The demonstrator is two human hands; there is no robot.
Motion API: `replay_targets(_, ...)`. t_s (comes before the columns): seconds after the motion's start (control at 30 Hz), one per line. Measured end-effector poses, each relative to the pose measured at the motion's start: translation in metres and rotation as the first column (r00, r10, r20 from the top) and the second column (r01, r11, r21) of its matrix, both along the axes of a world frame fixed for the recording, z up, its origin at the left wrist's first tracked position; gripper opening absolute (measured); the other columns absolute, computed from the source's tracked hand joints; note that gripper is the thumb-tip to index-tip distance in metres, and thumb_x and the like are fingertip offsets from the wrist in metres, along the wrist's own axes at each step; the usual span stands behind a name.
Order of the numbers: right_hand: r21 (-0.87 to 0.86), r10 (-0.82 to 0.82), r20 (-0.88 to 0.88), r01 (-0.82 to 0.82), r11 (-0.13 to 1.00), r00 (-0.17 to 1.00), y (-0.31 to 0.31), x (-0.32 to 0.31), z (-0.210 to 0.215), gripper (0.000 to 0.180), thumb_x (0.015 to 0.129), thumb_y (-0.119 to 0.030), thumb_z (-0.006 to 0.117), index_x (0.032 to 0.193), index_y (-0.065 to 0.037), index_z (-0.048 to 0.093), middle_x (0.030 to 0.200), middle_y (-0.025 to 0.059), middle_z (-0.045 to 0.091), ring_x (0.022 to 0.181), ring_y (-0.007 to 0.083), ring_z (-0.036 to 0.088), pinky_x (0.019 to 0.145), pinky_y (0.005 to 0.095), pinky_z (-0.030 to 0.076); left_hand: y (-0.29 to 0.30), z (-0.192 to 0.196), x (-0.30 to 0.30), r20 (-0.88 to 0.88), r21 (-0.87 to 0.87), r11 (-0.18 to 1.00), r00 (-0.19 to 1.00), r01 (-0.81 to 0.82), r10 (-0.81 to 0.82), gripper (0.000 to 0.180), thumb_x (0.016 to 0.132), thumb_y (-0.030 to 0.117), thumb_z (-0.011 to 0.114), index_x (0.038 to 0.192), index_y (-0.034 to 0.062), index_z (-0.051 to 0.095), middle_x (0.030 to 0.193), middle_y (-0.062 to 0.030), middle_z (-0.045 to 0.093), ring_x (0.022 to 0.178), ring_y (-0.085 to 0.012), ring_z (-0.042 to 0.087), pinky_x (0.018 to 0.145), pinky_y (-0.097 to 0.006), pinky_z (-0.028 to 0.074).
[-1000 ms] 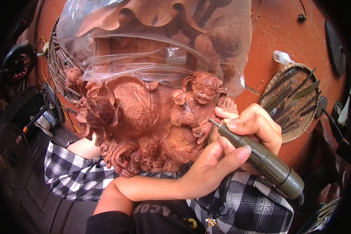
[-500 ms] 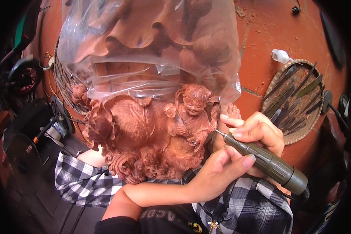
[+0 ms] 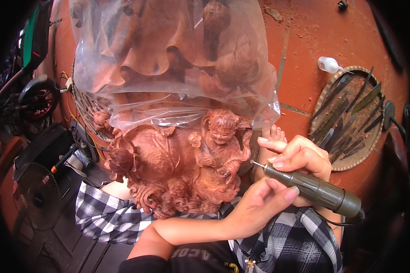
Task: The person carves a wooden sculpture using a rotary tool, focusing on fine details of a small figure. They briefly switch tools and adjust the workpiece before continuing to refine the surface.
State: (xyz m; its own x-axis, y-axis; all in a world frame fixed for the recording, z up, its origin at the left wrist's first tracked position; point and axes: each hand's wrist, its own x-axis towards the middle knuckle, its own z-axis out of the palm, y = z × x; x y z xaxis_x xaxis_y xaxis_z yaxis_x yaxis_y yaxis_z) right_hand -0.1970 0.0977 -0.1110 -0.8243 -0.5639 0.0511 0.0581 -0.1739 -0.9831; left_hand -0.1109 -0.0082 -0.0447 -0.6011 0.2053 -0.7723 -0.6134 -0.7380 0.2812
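In my right hand [image 3: 300,157] is a dark green rotary tool [image 3: 314,187], a thin bit with a small round tip at its front. My left hand [image 3: 262,202] reaches across from the left below the tool, its fingers curled and its thumb against the body; some fingertips are hidden. The tip points at the right side of a reddish wood carving [image 3: 157,150], a small gap from it. A smiling child figure [image 3: 221,129] stands out on that side, above curling shapes. Clear plastic sheeting [image 3: 177,98] covers the carving's far part.
A round woven tray [image 3: 378,132] of files lies at the right, a white squeeze bottle [image 3: 330,64] by its rim. Wood dust is scattered on the red tiles [image 3: 300,41]. A fan [image 3: 36,195], a yellow cord [image 3: 84,132] and a wheel [image 3: 36,102] are at left. A bare foot [image 3: 275,133] shows beside the carving.
The tool's tip has drawn slightly away from the carving's edge. The view has shifted a little, and both hands keep the same hold.
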Motion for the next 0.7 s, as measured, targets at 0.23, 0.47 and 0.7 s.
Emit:
replay_targets(0.23,-0.014,0.055,0.015,-0.055,0.998,0.998,-0.004,-0.008,0.008,0.022,0.076,-0.009,0.079,0.087,0.000,0.061,0.076,0.0110,0.058,0.073,0.0199,0.067,0.092,0.0580,0.053,-0.003,0.001,0.003,-0.059,-0.004,1.000,0.998,0.001,-0.001,0.019,0.100,0.024,0.058,0.092,0.0086,0.050,0.097,0.0029,0.055,0.091,-0.0034,0.048,0.083,-0.022,0.042)
replay_targets(0.47,-0.044,0.107,-0.021,-0.108,0.993,0.994,-0.023,-0.015,0.016,0.021,0.074,-0.006,0.079,0.080,0.000,0.060,0.074,0.0115,0.061,0.070,0.0197,0.067,0.091,0.0572,0.053,-0.020,0.002,0.009,-0.099,0.110,0.992,0.994,0.057,-0.046,0.063,0.097,0.038,0.054,0.138,-0.0066,0.036,0.138,-0.0151,0.046,0.132,-0.0232,0.043,0.110,-0.039,0.033)
replay_targets(0.7,0.037,0.144,0.053,-0.146,0.989,0.988,-0.029,-0.015,0.024,0.019,0.071,-0.001,0.078,0.080,0.004,0.062,0.076,0.0137,0.065,0.070,0.0218,0.066,0.093,0.0544,0.053,-0.022,0.014,-0.003,-0.028,0.099,0.992,0.996,-0.082,0.086,0.077,0.095,0.038,0.054,0.146,-0.0069,0.017,0.146,-0.0177,0.034,0.138,-0.0247,0.033,0.114,-0.040,0.026)
